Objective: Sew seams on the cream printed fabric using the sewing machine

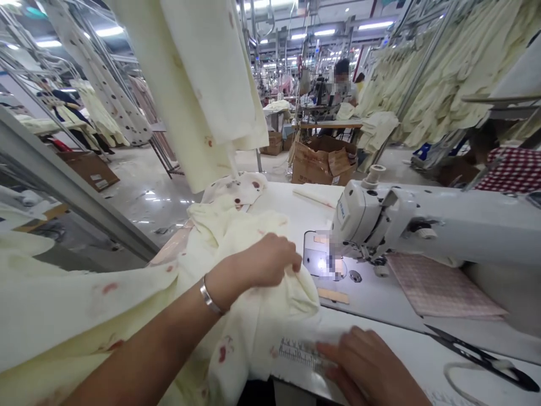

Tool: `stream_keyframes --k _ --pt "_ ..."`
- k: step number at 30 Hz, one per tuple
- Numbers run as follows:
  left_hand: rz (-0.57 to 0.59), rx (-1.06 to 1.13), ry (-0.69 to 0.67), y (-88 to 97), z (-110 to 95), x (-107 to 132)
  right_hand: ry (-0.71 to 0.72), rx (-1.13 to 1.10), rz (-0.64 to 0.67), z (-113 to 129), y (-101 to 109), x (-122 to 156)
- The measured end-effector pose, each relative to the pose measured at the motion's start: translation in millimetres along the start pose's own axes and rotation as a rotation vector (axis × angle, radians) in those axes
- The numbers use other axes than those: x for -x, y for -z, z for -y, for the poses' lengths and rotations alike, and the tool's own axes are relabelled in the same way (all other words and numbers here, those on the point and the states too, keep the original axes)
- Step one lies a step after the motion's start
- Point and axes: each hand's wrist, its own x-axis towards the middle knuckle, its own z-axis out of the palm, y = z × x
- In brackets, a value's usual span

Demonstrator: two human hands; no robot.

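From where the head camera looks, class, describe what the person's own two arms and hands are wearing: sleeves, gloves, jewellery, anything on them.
Both hands are bare, with no gloves. The left hand has a slim silver-coloured metal bangle around its wrist, and the forearm behind it shows no sleeve. The right hand shows no ring or band in view; its wrist runs out of frame, so any sleeve there cannot be told.

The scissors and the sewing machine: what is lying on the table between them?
In the head view, a pink checked cloth lies between the scissors and the sewing machine.
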Motion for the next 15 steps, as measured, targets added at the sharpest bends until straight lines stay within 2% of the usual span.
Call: stream_keyframes --k 2,4,6,8,11,13,15 --pt "0.068 0.019 -0.054 -5.3 -9.0 10.1 -0.039 0.090 0.028 0.2 -8.3 -19.9" --pt "0.057 0.004 -0.045 -8.7 -13.6 14.8 -0.091 0.165 0.048 2.8 -19.7 -26.5" --pt "0.018 0.006 -0.060 -10.9 -17.4 13.6 -0.094 0.188 0.068 6.9 -30.1 -19.8" --pt "-0.041 0.013 -0.128 -17.0 -23.1 8.3 -0.003 0.164 0.046 11.6 -36.8 -5.4" --pt "-0.117 -0.032 -0.265 -39.8 -34.1 -0.9 0.142 0.112 -0.051 16.5 -37.7 14.5" --pt "-0.163 -0.057 -0.282 -59.5 -38.8 -4.4 0.145 0.081 -0.120 18.5 -33.4 19.7" --pt "-0.208 -0.045 -0.246 -75.0 -39.3 -5.4 0.116 0.082 -0.129 21.0 -28.9 17.8"
